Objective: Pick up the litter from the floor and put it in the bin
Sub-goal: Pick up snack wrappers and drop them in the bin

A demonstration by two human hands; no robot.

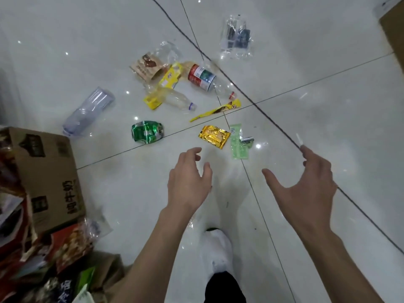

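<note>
Litter lies scattered on the white tiled floor. A gold foil wrapper (214,136) and a pale green wrapper (237,141) lie just beyond my fingers. Further off are a crushed green can (147,131), a clear bottle with a red label (203,78), a smaller clear bottle (178,101), a large bluish bottle (88,111), yellow wrappers (171,75), a brown packet (147,67) and clear plastic packaging (237,38). A cardboard box (47,171) holding rubbish stands at the left. My left hand (189,182) and my right hand (306,182) hover open above the floor, holding nothing.
A dark cable (273,122) runs diagonally across the tiles from top centre to lower right. My white shoe (217,252) stands between my arms. Snack bags and cardboard (72,243) are piled at the lower left. A brown box corner (393,31) shows at the top right.
</note>
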